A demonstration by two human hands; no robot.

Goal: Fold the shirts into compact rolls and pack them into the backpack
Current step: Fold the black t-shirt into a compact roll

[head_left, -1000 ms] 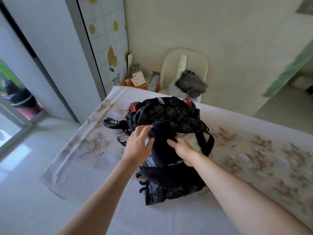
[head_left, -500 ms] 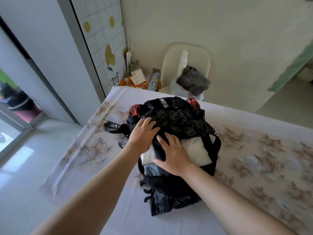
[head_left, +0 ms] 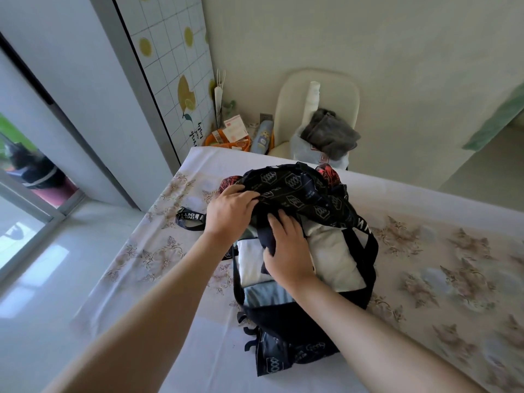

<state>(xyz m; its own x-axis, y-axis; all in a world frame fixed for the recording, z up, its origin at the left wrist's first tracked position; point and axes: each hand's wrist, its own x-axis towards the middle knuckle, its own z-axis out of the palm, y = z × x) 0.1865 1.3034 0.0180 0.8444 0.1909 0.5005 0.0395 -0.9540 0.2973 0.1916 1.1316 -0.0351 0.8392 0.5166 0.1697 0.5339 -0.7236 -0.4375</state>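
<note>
A black backpack [head_left: 300, 194] with a white logo print lies open on the table. Inside it I see white rolled shirts [head_left: 337, 256], a pale blue one [head_left: 266, 296] and a dark navy roll [head_left: 268, 239] in the middle. My left hand [head_left: 229, 211] grips the raised upper flap of the backpack at its left edge. My right hand [head_left: 289, 251] lies on the navy roll, fingers stretched forward under the flap, pressing it down among the other shirts.
The table carries a floral cloth [head_left: 425, 265]. A backpack strap [head_left: 190, 219] trails to the left. Behind the table stands a cream chair [head_left: 317, 89] with a grey garment [head_left: 329, 134] on it, beside an orange basket [head_left: 226, 140] of small items. A glass door is at left.
The navy roll has gone from above the opening down into the backpack. My right hand moved onto it and pushed forward; my left hand shifted up to the flap.
</note>
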